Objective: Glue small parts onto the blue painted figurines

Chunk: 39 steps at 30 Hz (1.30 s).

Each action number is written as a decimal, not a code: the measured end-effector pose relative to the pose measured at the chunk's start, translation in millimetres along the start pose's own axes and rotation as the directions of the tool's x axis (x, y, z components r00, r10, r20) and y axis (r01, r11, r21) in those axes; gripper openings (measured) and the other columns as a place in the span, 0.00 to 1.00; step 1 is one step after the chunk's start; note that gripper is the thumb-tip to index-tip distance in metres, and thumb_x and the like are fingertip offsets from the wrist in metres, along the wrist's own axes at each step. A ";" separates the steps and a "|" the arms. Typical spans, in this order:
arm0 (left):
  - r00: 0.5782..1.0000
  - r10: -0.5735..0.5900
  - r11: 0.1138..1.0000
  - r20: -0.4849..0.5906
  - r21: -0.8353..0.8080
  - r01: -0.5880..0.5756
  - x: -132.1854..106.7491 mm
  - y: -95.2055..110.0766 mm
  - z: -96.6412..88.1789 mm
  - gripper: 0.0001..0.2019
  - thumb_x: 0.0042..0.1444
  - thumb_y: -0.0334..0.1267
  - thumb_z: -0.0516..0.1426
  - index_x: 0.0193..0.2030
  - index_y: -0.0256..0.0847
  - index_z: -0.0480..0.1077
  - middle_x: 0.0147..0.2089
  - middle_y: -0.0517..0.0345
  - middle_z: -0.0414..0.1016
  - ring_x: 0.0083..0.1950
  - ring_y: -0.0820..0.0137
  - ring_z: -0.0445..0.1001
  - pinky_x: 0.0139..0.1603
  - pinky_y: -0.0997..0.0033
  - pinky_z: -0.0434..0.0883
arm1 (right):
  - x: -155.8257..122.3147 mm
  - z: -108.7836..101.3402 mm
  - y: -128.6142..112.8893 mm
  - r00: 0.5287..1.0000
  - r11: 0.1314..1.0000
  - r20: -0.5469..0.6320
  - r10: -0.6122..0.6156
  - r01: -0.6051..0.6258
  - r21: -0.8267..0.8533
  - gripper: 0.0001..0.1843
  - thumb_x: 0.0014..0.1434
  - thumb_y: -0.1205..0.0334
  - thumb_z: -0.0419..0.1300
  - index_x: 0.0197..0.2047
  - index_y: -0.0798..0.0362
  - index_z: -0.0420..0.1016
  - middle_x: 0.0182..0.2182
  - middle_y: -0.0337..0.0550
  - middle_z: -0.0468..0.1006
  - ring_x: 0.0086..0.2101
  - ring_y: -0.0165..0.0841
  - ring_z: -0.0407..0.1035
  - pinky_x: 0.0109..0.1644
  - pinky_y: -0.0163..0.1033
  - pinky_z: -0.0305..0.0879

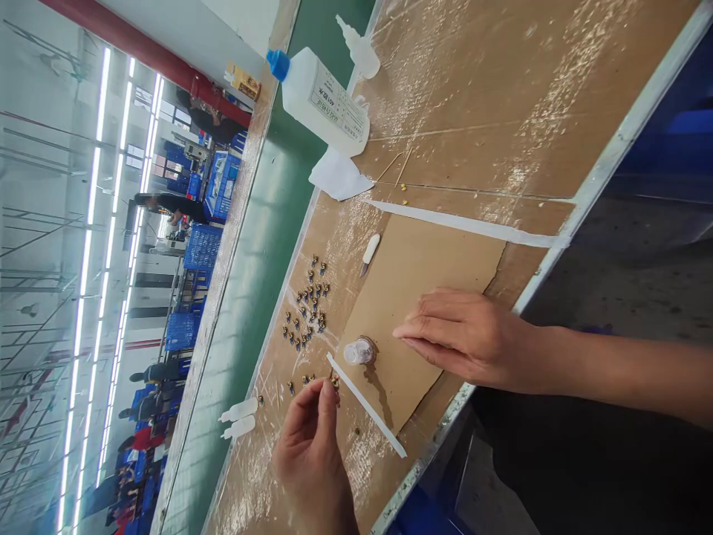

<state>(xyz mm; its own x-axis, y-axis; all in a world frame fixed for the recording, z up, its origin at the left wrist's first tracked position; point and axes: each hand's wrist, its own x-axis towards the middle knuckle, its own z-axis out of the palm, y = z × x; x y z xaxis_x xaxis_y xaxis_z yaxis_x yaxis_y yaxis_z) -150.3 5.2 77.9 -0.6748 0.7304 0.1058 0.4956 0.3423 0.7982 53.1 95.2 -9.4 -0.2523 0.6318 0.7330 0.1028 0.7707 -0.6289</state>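
The view is turned on its side. My left hand (315,438) pinches a tiny coloured figurine (335,382) between thumb and forefinger, over the edge of the cardboard sheet (434,260). My right hand (451,331) is over the cardboard with fingers pressed together; anything within them is hidden. Between the hands, a small clear cup (359,351) stands on the cardboard beside a dark wet streak. Beyond it lies a loose group of similar small dark-and-gold figurines (312,293). A few more lie near my left fingertips.
A white-handled knife (370,249) lies beside the cardboard. A large blue-capped glue bottle (323,100), a small dropper bottle (359,48) and a white cloth or paper (339,177) sit right of it. Two white bottles (239,420) stand left. A green belt (261,245) runs behind; people work beyond.
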 end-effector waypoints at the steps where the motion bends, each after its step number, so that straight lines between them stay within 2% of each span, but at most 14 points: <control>1: 0.999 0.047 0.995 0.018 0.093 -0.048 1.9 3.4 2.0 0.14 0.44 0.45 0.65 0.37 0.42 0.76 0.34 0.59 0.77 0.36 0.74 0.73 0.40 0.78 0.69 | 0.4 -0.3 -0.1 1.000 1.000 -0.007 -0.002 0.002 -0.008 0.07 0.62 0.69 0.54 0.39 0.60 0.73 0.29 0.44 0.74 0.31 0.29 0.65 0.38 0.37 0.62; 6: 0.971 0.207 0.879 0.117 0.414 -0.237 12.5 18.5 12.4 0.11 0.47 0.49 0.62 0.34 0.46 0.76 0.34 0.63 0.77 0.38 0.72 0.73 0.40 0.75 0.67 | 1.5 -2.2 -1.0 1.000 1.000 -0.001 0.005 -0.005 -0.023 0.08 0.63 0.68 0.52 0.39 0.59 0.73 0.29 0.45 0.74 0.31 0.29 0.66 0.38 0.36 0.62; 9: 0.936 0.295 0.812 0.193 0.466 -0.351 17.9 21.2 16.6 0.10 0.49 0.48 0.61 0.33 0.46 0.76 0.33 0.63 0.77 0.37 0.71 0.74 0.39 0.74 0.66 | 1.4 -2.9 -1.5 1.000 1.000 0.002 0.013 -0.013 -0.021 0.09 0.63 0.68 0.52 0.39 0.59 0.73 0.29 0.45 0.74 0.31 0.29 0.66 0.38 0.37 0.62; 13: 0.908 0.344 0.767 0.241 0.486 -0.420 22.3 21.0 20.5 0.09 0.50 0.47 0.60 0.32 0.46 0.75 0.32 0.62 0.77 0.36 0.70 0.74 0.39 0.72 0.65 | 1.4 -2.7 -1.2 1.000 1.000 0.003 0.011 -0.011 -0.021 0.09 0.63 0.67 0.53 0.39 0.60 0.74 0.29 0.46 0.74 0.32 0.29 0.67 0.38 0.37 0.62; 28: 0.900 0.330 0.768 0.283 0.474 -0.431 28.3 20.9 24.2 0.12 0.48 0.49 0.61 0.31 0.44 0.77 0.30 0.58 0.77 0.34 0.67 0.74 0.38 0.70 0.66 | 3.5 -4.9 -2.3 1.000 1.000 -0.023 -0.001 0.001 -0.027 0.10 0.63 0.68 0.52 0.37 0.61 0.74 0.28 0.46 0.74 0.31 0.30 0.67 0.37 0.37 0.62; 35: 0.887 0.335 0.742 0.318 0.491 -0.456 28.9 24.2 24.5 0.11 0.48 0.48 0.60 0.31 0.45 0.77 0.31 0.58 0.77 0.34 0.68 0.74 0.38 0.70 0.66 | 3.2 -4.6 -1.9 1.000 1.000 -0.024 0.004 -0.004 -0.011 0.10 0.62 0.69 0.53 0.37 0.62 0.75 0.27 0.46 0.74 0.30 0.30 0.66 0.36 0.38 0.62; 37: 0.896 0.328 0.749 0.298 0.496 -0.439 26.6 27.2 22.9 0.12 0.48 0.50 0.60 0.31 0.45 0.77 0.31 0.58 0.77 0.35 0.67 0.74 0.39 0.69 0.66 | 3.1 -4.4 -1.7 1.000 1.000 -0.018 0.010 -0.010 -0.005 0.09 0.62 0.69 0.53 0.37 0.62 0.75 0.28 0.47 0.74 0.31 0.30 0.67 0.37 0.38 0.62; 39: 0.931 0.290 0.771 0.222 0.521 -0.365 21.2 29.0 18.1 0.13 0.46 0.52 0.60 0.31 0.46 0.77 0.32 0.59 0.77 0.36 0.66 0.74 0.39 0.68 0.67 | 3.3 -4.4 -1.3 1.000 1.000 -0.022 0.006 -0.006 -0.001 0.09 0.62 0.69 0.53 0.38 0.62 0.74 0.28 0.47 0.74 0.31 0.30 0.67 0.37 0.38 0.63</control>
<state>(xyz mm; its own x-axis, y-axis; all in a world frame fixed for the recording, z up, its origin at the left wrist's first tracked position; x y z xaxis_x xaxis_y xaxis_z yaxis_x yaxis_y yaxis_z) -140.4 41.3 92.6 -0.3626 0.9106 0.1982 0.9137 0.3055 0.2681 56.4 96.7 -5.1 -0.2309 0.6379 0.7347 0.1054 0.7670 -0.6329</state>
